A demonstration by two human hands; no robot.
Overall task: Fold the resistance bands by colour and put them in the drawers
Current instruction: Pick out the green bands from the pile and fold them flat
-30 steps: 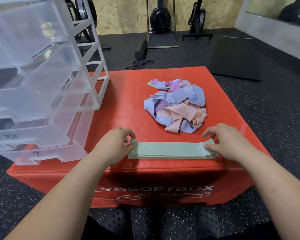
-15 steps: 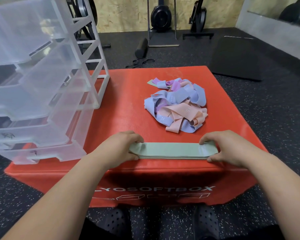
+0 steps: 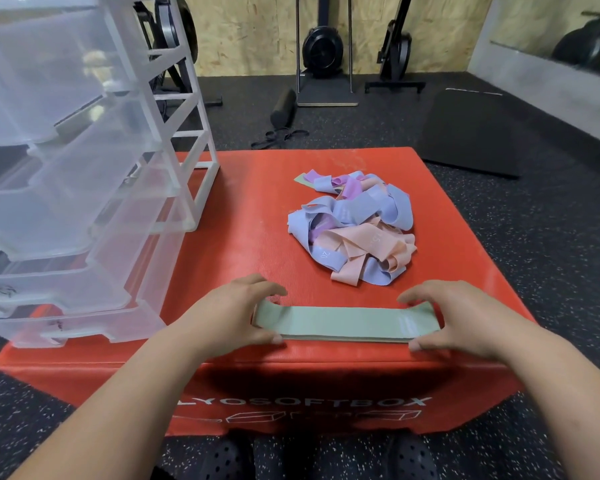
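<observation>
Green bands [image 3: 343, 323] lie stacked at six o'clock on the red box [image 3: 250, 237], left hand [image 3: 229, 315] and right hand [image 3: 456, 318] pinching an end each, likely squaring edges before the fold, mixed pile [image 3: 357, 230] at one o'clock.

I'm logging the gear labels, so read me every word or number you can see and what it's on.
"LYOSOFTBOX": red box front, start possibly hidden.
"20": blue band in the pile.
Pink band print, green band print, drawer fronts scribbles: too blurred to read.
</observation>
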